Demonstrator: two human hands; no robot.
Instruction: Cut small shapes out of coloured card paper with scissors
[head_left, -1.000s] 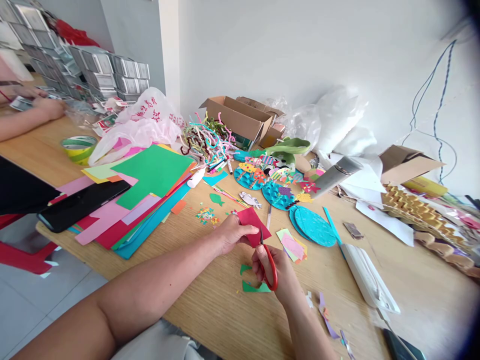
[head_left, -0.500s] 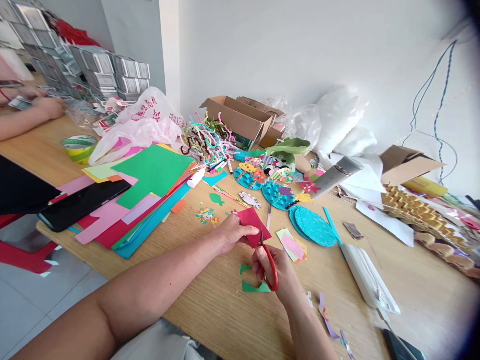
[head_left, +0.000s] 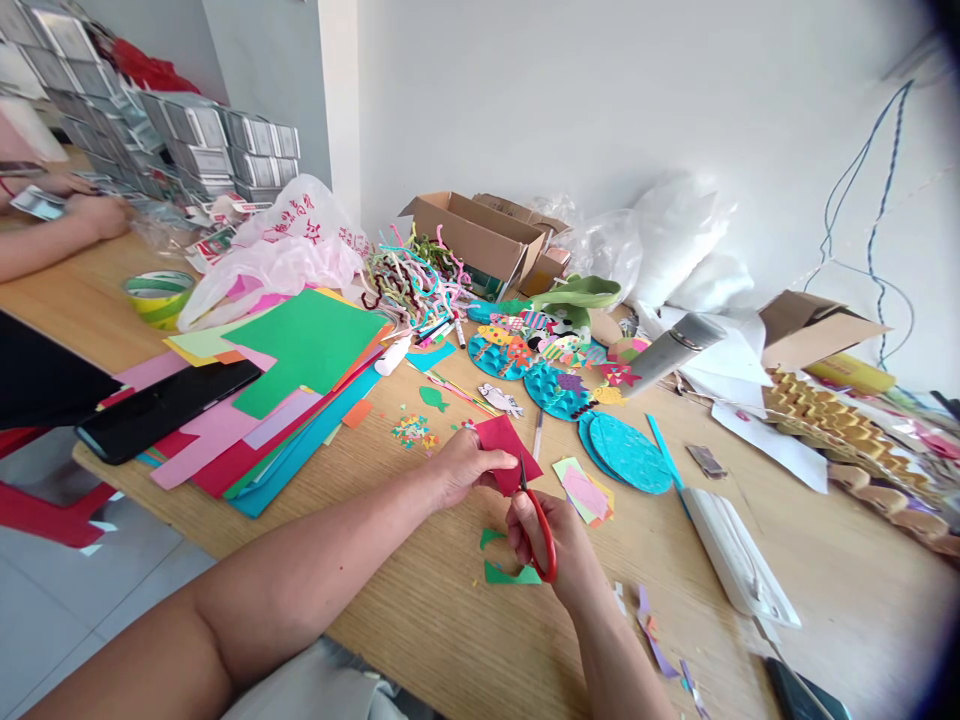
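Between the thumb and fingers of my left hand (head_left: pixel 466 468) is a piece of dark red paper (head_left: pixel 501 440), held above the table. My right hand (head_left: pixel 559 545) grips red-handled scissors (head_left: pixel 547 545), whose blades meet the lower right part of the paper. Green paper scraps (head_left: pixel 511 574) lie beneath my right hand. A green paper fish (head_left: pixel 433 398), a pile of tiny coloured bits (head_left: pixel 412 432) and a white patterned fish cutout (head_left: pixel 500 400) lie beyond my left hand. Right of the scissors rest pink and yellow-green paper pieces (head_left: pixel 585 492).
Stacked coloured paper (head_left: pixel 322 345) and a black phone (head_left: pixel 169 410) lie to the left. Blue painted ovals (head_left: pixel 630 452), a silver flask (head_left: pixel 675 350) and a white power strip (head_left: pixel 739 555) are to the right. Far left, another person's hand (head_left: pixel 97 215) handles small items.
My hands, the red paper and the scissors look almost unmoved. At the far left, the other person's hands and the small item in them have shifted slightly.
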